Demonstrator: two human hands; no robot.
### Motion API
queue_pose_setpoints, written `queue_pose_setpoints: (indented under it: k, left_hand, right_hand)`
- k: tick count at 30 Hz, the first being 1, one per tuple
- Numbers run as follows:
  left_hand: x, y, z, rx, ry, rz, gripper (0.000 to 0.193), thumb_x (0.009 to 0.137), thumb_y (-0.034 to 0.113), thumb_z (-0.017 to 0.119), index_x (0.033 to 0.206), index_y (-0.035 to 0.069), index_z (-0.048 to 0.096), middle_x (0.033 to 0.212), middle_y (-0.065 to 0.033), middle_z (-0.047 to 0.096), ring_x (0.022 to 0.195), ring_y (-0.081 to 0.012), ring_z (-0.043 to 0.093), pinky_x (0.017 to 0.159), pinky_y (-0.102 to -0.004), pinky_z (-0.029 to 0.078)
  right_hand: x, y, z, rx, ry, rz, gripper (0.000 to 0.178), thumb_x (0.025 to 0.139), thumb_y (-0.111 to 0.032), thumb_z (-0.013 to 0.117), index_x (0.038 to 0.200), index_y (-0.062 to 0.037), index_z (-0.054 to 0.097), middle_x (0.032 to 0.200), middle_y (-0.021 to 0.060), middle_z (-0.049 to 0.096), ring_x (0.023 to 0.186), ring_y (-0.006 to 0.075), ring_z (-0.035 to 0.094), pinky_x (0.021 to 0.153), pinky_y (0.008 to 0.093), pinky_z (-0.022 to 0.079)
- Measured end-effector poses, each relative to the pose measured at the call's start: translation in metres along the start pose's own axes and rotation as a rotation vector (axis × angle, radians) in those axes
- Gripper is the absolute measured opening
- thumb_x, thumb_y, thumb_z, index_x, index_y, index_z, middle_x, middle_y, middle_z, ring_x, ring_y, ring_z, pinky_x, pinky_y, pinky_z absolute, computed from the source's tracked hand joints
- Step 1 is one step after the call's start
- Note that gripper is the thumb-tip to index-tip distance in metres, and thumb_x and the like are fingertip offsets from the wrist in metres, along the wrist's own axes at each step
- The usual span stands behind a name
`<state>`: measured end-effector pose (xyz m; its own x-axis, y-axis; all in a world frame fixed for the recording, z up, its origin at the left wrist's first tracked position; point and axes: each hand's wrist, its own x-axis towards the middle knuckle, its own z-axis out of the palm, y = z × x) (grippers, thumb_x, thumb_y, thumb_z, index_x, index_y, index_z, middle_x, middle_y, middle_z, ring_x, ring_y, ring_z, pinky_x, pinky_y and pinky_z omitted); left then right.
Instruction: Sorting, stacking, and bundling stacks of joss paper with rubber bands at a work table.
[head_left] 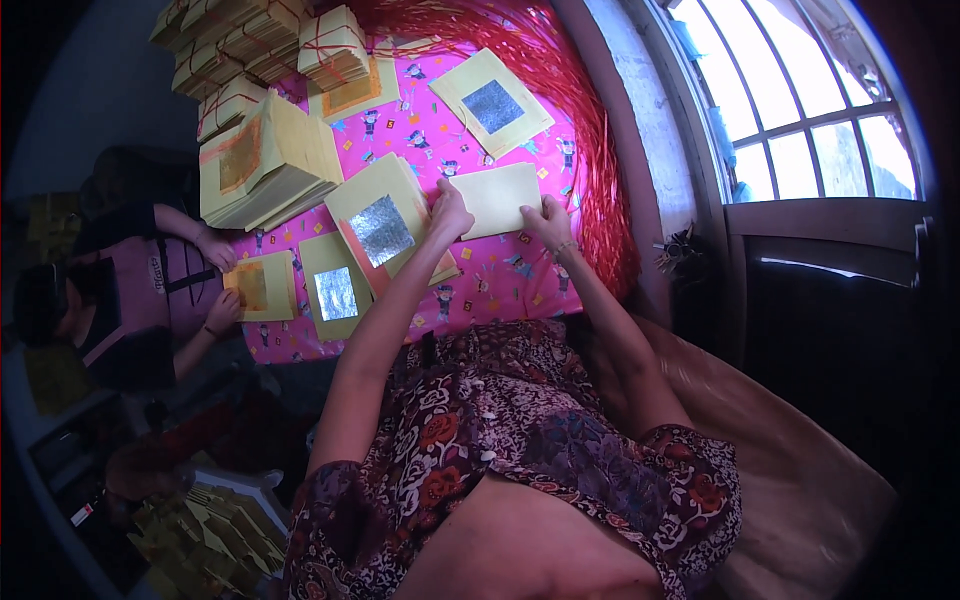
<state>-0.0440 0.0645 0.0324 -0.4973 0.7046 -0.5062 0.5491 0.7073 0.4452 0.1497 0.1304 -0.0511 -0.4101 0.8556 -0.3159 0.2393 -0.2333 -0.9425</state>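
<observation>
My left hand (452, 212) grips the left edge of a small stack of pale yellow paper (492, 198), its fingers closed. At the stack's lower right corner, my right hand (549, 222) pinches the paper between thumb and fingers. The stack's upper face is plain, and it lies low over the pink patterned tablecloth (500, 265). Just left of my left hand is a thicker pile of yellow sheets (400, 190) with a silver square on top. Beyond the held stack lies another yellow pile (515, 110) with a silver square.
A tall stack of yellow paper (300, 160) and red-tied bundles (250, 50) stand at the far left. Red plastic strands (600, 170) line the right edge. On the left, a co-worker's hands (225, 275) touch a gold-squared sheet (268, 285). A barred window (800, 90) is at right.
</observation>
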Motion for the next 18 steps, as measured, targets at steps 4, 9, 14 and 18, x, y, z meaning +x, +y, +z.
queue_pose_setpoints:
  k: [4,9,14,18]
  left_hand:
    - [0.018,-0.007,0.012,0.013,-0.056,-0.085,0.065,0.07,0.0,0.063,0.121,-0.008,0.025,0.103,-0.0334,0.059,0.1,-0.0431,0.061,0.086,-0.0453,0.05]
    - [0.03,-0.012,0.028,0.022,-0.02,-0.102,0.066,0.07,0.001,0.066,0.121,-0.008,0.025,0.103,-0.0326,0.059,0.1,-0.0426,0.061,0.086,-0.0451,0.05]
    - [0.035,-0.014,0.033,0.017,-0.022,-0.132,0.069,0.069,0.001,0.069,0.122,-0.007,0.026,0.107,-0.0319,0.058,0.103,-0.0421,0.06,0.088,-0.0441,0.05]
    - [0.036,-0.016,0.039,0.041,0.049,-0.187,0.07,0.067,0.001,0.071,0.121,-0.006,0.028,0.117,-0.0303,0.049,0.108,-0.043,0.055,0.09,-0.0452,0.049]
  right_hand:
    - [0.006,0.005,0.003,-0.349,0.045,0.02,0.035,0.081,-0.028,0.068,0.099,0.0015,0.061,0.079,0.0143,0.066,0.072,0.0213,0.064,0.067,0.0359,0.05]
    - [0.01,0.004,0.007,-0.479,0.067,-0.017,0.036,0.081,-0.029,0.068,0.1,0.0014,0.061,0.081,0.012,0.067,0.071,0.0188,0.064,0.066,0.0334,0.05]
    - [0.008,-0.014,0.008,-0.66,0.078,-0.046,0.039,0.08,-0.034,0.068,0.097,0.0006,0.059,0.082,0.0159,0.067,0.073,0.0295,0.065,0.067,0.0406,0.05]
    - [0.006,-0.024,0.014,-0.869,0.07,-0.109,0.043,0.079,-0.038,0.069,0.096,-0.0007,0.057,0.09,0.0194,0.065,0.082,0.0366,0.064,0.071,0.0459,0.049]
